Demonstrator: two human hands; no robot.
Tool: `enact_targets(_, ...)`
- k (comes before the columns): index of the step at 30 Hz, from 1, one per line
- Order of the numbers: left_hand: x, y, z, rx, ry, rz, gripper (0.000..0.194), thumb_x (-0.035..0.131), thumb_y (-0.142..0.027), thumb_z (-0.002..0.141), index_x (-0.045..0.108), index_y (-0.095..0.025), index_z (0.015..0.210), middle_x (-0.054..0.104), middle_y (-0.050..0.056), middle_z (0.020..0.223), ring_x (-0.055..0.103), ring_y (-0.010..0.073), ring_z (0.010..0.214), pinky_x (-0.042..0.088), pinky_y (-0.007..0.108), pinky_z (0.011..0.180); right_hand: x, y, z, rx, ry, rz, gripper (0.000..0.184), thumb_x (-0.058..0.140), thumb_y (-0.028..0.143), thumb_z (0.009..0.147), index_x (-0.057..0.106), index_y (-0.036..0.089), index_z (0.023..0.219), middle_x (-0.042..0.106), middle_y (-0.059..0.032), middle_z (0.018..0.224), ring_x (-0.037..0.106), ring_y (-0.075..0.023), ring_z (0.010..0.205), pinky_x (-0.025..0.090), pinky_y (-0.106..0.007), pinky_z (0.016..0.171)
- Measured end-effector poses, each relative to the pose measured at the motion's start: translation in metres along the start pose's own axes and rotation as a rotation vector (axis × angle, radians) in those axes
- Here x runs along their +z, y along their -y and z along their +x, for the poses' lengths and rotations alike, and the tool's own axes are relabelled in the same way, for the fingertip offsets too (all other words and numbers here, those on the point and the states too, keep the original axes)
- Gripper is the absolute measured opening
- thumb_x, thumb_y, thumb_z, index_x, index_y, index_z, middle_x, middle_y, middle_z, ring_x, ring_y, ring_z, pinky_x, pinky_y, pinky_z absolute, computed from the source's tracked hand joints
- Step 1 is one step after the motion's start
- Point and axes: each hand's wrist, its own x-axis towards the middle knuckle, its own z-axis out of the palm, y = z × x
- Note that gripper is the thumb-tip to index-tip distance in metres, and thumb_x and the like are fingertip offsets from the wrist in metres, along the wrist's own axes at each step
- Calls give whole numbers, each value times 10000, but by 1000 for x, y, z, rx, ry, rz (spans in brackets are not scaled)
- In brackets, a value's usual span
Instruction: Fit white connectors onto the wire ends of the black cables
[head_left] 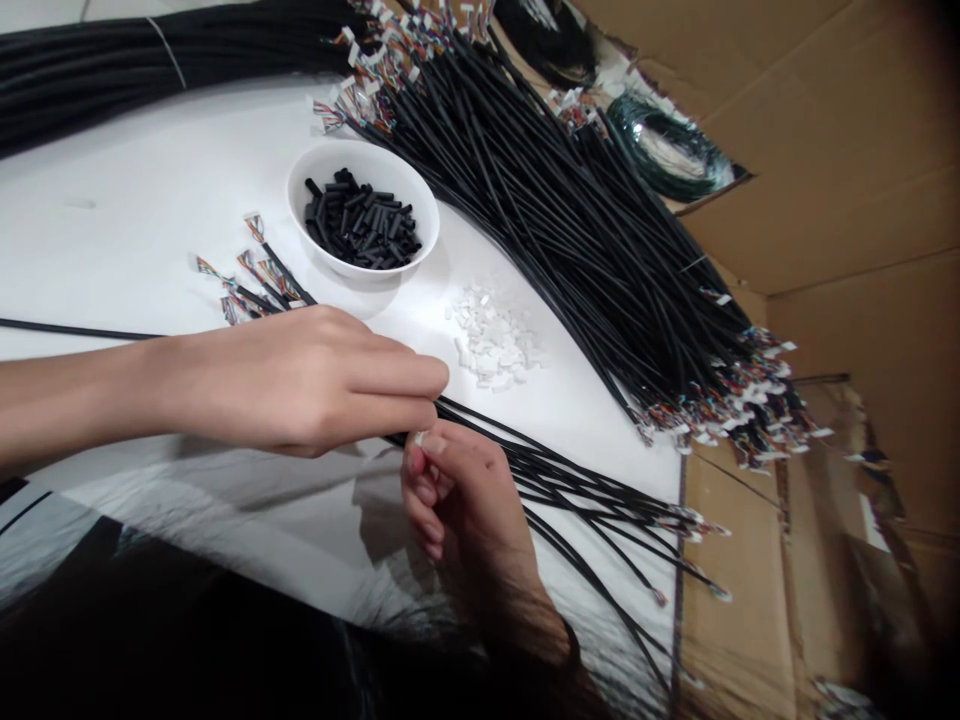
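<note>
A small white piece [418,437] is pinched between the closed fingers of the right hand [465,500], right where black cables [570,485] are crossed by the left hand [300,385]; its fingers are closed together over them, though whether they are gripped cannot be told. The cables are fanned out toward the lower right on a white table [150,220]. Short wire ends [255,275] are laid just beyond the left hand, and a heap of white plastic pieces [491,340] is set nearby. A white bowl [390,160] is filled with short black sleeves [360,220] — cut tubing, by the look of it. Farther off, a great sheaf of finished cables [570,230] is spread out, and a green wire coil [664,145] is lodged against a cardboard box wall [825,200].
</note>
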Motion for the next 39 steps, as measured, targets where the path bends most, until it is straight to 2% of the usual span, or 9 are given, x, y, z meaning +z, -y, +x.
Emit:
enact_targets(3,1,-1,0,40,-24,39,372,335,-173,1028,650,-189,832,590,55,768,472,172,614,324,300,548,0,-1,-1,-22,-24,-45,221,608,278,796,579,159,612,437,79,446,352,-37,303,288,-132,264)
enact_targets(7,1,-2,0,74,-19,109,422,272,-159,1045,653,-155,862,586,58,754,464,172,606,331,305,540,1,-4,-2,-88,-64,-83,227,600,270,825,578,161,627,435,84,417,337,-33,304,277,-123,284)
enact_targets(12,3,-2,0,92,-14,104,414,271,-152,1044,660,-140,902,589,62,764,461,175,599,327,315,531,-1,-8,-4,-142,-68,-149,230,602,260,862,594,161,655,465,80,433,353,-31,324,284,-119,310)
enact_targets(21,5,-2,-2,80,-25,39,369,306,-142,1031,653,-147,905,559,48,742,465,170,597,327,305,530,-3,-5,-5,-125,-56,-168,234,606,266,864,593,163,654,470,79,434,353,-33,321,277,-126,313)
enact_targets(24,4,-1,-3,48,-39,-25,312,337,-92,994,641,-156,965,587,57,783,491,165,610,340,297,533,-2,-4,-6,-135,-44,-170,237,599,266,873,589,163,659,472,77,431,356,-31,319,271,-125,316)
enact_targets(29,3,-1,-4,-1,-51,-146,276,380,-45,945,612,-192,960,605,59,818,548,153,648,379,271,552,-1,-1,-9,-153,-10,-142,245,610,282,862,581,162,651,461,77,430,362,-33,312,284,-129,313)
enact_targets(39,-1,-2,-3,75,-74,-58,284,367,-7,911,607,-150,965,603,64,783,510,162,610,349,309,521,1,-3,-3,-106,38,-15,247,643,296,799,573,159,605,437,80,445,354,-32,297,274,-131,281)
